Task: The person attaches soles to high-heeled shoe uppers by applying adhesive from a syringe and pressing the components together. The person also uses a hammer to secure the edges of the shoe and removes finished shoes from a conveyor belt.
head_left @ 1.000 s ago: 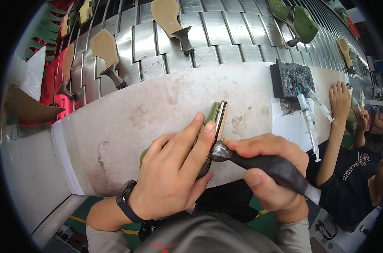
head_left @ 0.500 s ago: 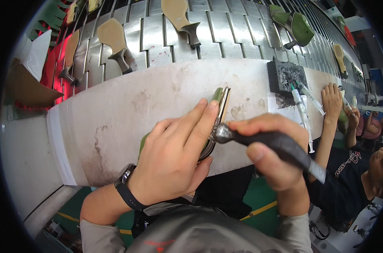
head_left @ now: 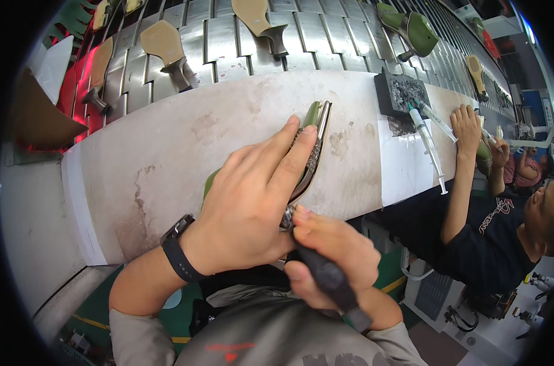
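Left hand (head_left: 243, 198) holds one green shoe (head_left: 313, 162), right hand (head_left: 344, 250) grips one dark tool (head_left: 327, 273), and two syringes (head_left: 430, 146) lie farther right.

Place was shoe factory workshop. Slatted metal conveyor (head_left: 344, 39) stretched beyond counter (head_left: 179, 146) and carried tan soles (head_left: 162, 41) with dark heels (head_left: 178, 74), also green shoe (head_left: 417, 36). On stained counter top, syringes (head_left: 428, 143) rested with tips on dark block (head_left: 399, 91). Dark-handled hand tool (head_left: 322, 265) was in right hand (head_left: 344, 244); co-worker (head_left: 484, 256) was at same counter. Floor (head_left: 100, 297) was green, yellow-lined.

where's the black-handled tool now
The black-handled tool is in the right hand, below and right of centre in the head view, near the left hand.
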